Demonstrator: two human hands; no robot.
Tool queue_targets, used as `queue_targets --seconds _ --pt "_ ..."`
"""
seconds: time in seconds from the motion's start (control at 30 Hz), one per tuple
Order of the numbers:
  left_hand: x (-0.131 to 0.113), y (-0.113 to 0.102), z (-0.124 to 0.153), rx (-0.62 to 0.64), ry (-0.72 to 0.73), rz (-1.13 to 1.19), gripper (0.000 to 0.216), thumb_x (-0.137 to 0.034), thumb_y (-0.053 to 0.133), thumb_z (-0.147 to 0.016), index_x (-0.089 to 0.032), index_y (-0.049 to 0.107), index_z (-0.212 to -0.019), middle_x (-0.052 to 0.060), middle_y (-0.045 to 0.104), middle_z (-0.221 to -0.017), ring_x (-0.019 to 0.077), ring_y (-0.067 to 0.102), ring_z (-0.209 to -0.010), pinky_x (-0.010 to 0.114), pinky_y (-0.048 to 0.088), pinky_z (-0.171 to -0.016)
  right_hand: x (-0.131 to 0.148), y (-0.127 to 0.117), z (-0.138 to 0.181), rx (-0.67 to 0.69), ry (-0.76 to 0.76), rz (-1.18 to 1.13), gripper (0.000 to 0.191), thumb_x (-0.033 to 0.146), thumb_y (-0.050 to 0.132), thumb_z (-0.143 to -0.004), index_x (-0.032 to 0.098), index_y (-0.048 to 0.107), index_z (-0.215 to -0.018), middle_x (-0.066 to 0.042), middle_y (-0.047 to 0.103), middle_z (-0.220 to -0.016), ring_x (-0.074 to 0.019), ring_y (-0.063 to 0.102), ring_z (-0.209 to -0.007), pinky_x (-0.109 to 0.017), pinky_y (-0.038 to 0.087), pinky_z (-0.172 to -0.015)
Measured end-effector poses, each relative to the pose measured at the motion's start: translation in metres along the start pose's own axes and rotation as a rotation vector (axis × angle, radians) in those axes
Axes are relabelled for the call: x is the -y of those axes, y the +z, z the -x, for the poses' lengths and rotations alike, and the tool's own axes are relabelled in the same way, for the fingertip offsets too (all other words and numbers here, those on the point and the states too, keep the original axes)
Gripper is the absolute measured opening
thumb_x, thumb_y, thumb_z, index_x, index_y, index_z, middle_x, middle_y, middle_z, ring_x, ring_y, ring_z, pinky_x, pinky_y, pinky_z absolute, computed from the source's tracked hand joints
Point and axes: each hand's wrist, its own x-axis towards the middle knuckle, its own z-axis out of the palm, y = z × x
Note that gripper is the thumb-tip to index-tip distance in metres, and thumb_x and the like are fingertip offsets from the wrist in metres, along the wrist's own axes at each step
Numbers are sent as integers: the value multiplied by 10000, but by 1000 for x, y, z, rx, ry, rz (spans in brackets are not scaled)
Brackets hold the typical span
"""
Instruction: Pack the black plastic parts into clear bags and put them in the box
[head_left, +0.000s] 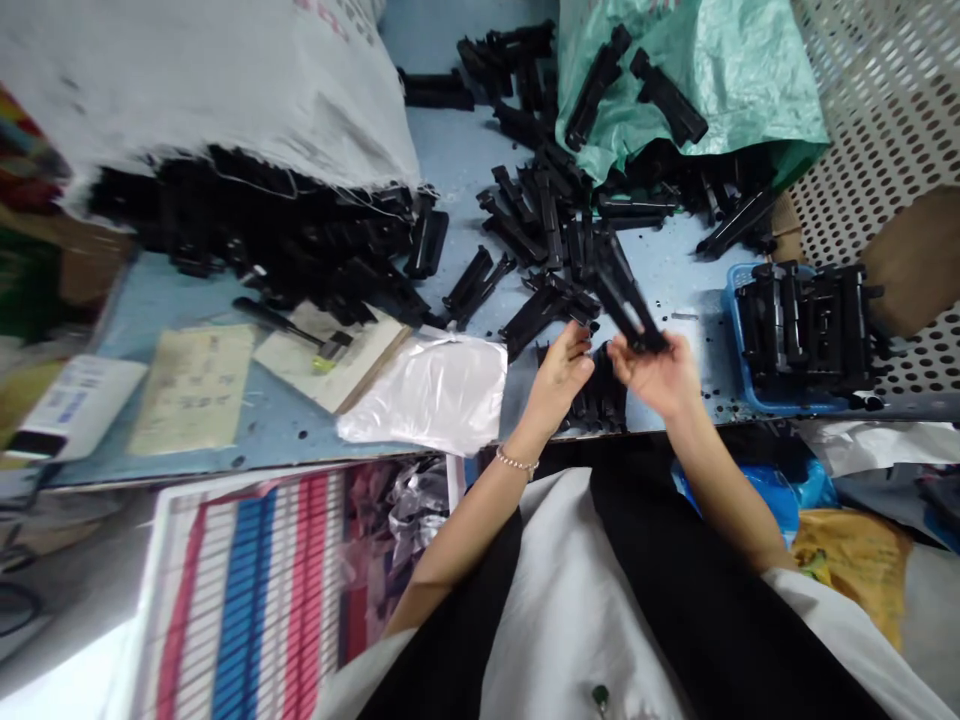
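Note:
My right hand is closed around a long black plastic part, held tilted above the blue table. My left hand is just left of it, fingers curled in a pinch near the part's lower end; what it pinches is too small to make out. A beaded bracelet is on my left wrist. Beneath both hands lies a small stack of similar black parts at the table's front edge.
Loose black parts litter the table's middle. A white sack spills more at left, a green sack at back right. A blue basket holds stacked parts at right. Clear plastic bag, papers and a tool lie left.

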Motion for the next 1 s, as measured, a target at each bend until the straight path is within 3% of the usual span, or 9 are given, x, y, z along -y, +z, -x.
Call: queue_targets --seconds 0.1,0.17,0.23,0.33,0.47,0.67,0.8,0.9,1.0 --pt "-11 16 -9 109 -134 330 789 -701 707 -731 -282 526 -1376 91 633 -1268 221 674 -1060 372 568 -911 -8 30 45 290 354 -106 634 683 235 -925 208 653 -908 -74 694 -696 -246 678 -671 -417 547 -611" --pt "-18 18 -9 73 -198 360 715 -659 720 -748 -259 564 -1319 55 675 -1055 180 694 -835 321 591 -724 -8 36 55 328 428 -31 637 684 216 -935 208 636 -885 -61 664 -648 -232 660 -612 -397 538 -589" --pt "-23 16 -5 11 -227 323 628 -576 771 -743 -234 600 -1241 -1 642 -850 123 628 -620 270 545 -571 -1 33 52 127 219 183 563 669 289 -954 213 619 -967 -66 690 -780 -225 678 -713 -386 548 -653" --pt "-27 13 8 -1 -316 245 571 -507 824 -713 -216 627 -1163 -33 598 -720 101 549 -485 259 473 -462 15 26 35 -180 -355 663 470 650 434 -950 234 591 -1104 -94 663 -1050 -246 630 -987 -423 533 -825" --pt "-25 16 24 64 -506 225 446 -568 762 -763 -191 647 -972 7 597 -676 151 567 -461 293 449 -415 24 35 3 -178 -800 1055 439 643 410 -968 238 580 -945 -80 617 -928 -251 565 -911 -455 473 -846" --pt "-24 -1 22 -147 -449 359 472 -550 760 -776 -177 659 -1046 -26 597 -667 97 541 -447 238 432 -418 18 62 1 -106 -710 1002 420 489 292 -1055 228 556 -859 -33 561 -775 -193 503 -754 -363 404 -720" --pt "-28 -16 19 -176 -447 447 499 -582 707 -809 -154 659 -1060 -28 592 -663 89 573 -524 220 490 -516 -10 73 34 169 -968 1171 438 597 442 -984 216 629 -876 -64 622 -884 -221 502 -851 -386 355 -772" --pt "-28 -20 25 -211 -360 335 509 -589 729 -789 -199 614 -1095 -6 641 -753 105 602 -567 232 508 -538 -31 80 48 207 -1021 1250 440 578 464 -984 204 641 -835 -69 618 -867 -216 480 -827 -372 329 -737" --pt "-21 -34 34 -368 -205 128 566 -515 805 -742 -265 510 -1156 -16 673 -880 120 650 -636 249 549 -597 -29 78 40 294 -969 1272 479 557 374 -1021 211 632 -814 -53 611 -834 -207 479 -813 -369 350 -745"
